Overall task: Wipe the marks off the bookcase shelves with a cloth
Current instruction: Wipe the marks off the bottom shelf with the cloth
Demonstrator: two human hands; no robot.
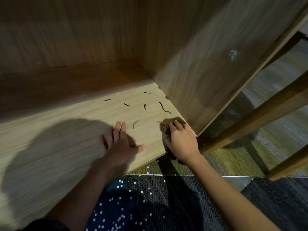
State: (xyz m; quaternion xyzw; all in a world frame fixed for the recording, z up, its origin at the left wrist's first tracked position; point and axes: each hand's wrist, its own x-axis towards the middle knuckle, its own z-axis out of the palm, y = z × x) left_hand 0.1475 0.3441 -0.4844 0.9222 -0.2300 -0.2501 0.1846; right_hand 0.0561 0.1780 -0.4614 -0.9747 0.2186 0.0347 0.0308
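Right hand point(180, 140) grips cloth point(168, 125) at shelf point(66, 130) front-right corner | left hand point(121, 144) flat, empty | dark marks point(164, 108) mostly remain; wiping barely begun

a home room, wooden bookcase point(191, 67), patterned carpet point(275, 114), wooden furniture legs point(260, 120)

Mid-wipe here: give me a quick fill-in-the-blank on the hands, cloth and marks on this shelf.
The right hand grips a crumpled brown ____ on the light wooden shelf.
The left hand lies flat on the shelf and holds ____.
The brown cloth sits beside the bookcase's ____ wooden side panel.
The dark curved marks lie past the cloth, toward the shelf's ____.
Missing: cloth; nothing; right; back.
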